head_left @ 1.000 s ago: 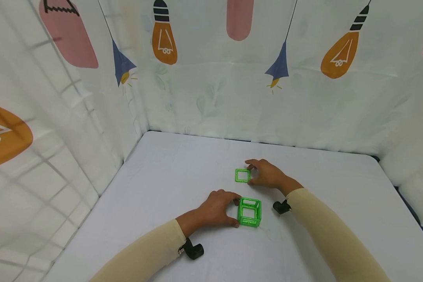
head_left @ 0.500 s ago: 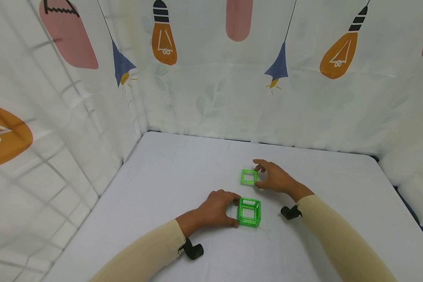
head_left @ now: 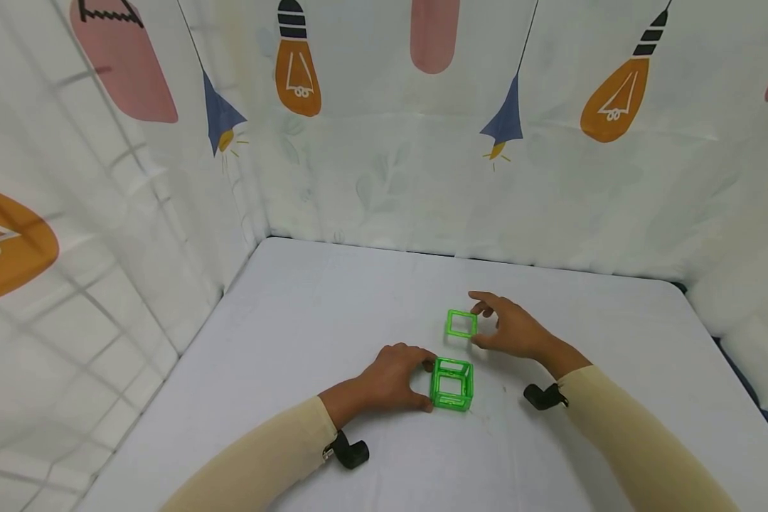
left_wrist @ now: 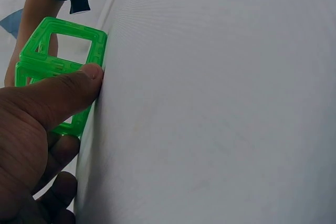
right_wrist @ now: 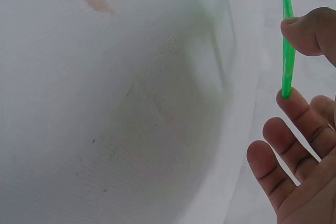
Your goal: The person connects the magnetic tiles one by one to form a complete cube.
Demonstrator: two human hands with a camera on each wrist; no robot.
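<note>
A green open-frame cube (head_left: 452, 384) made of square tiles stands on the white table (head_left: 307, 320). My left hand (head_left: 393, 377) grips its left side; in the left wrist view the thumb presses on the cube (left_wrist: 58, 72). My right hand (head_left: 508, 326) pinches a single green square tile (head_left: 461, 323) by its right edge, lifted a little above the table behind the cube. From the right wrist camera that tile (right_wrist: 286, 45) shows edge-on between thumb and forefinger, the other fingers spread.
Printed white curtains (head_left: 422, 142) with bulb patterns wall the table at the back and left. A gridded panel (head_left: 70, 284) stands on the left. The table's right edge (head_left: 729, 355) drops off to a dark gap.
My right hand has carried the single tile to the right and slightly toward me, lifting it off the table. The left hand and the cube have stayed put.
</note>
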